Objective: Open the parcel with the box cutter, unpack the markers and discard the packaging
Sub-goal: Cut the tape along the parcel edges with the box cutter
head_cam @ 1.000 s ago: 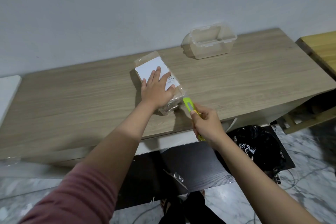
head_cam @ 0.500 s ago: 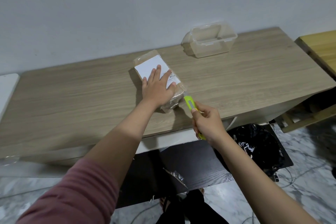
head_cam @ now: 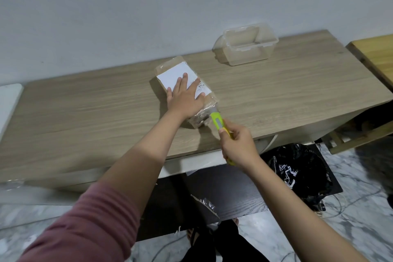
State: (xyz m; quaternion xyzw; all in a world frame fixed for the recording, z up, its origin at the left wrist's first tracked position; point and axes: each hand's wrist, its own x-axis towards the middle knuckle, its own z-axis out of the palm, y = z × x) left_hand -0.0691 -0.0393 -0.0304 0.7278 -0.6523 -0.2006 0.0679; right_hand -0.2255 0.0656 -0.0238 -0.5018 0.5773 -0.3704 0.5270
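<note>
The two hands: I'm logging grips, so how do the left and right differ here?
The left hand lies flat, fingers straight, pressing the parcel; the right hand curls round the box cutter. The left is over the desk; the right is at its front edge. Both are bare.

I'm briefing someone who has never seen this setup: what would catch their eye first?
The bright green box cutter, gripped by the right hand, its tip at the parcel's near end. The left hand presses flat on the parcel mid-table. A clear plastic container sits at the back by the wall.
</note>
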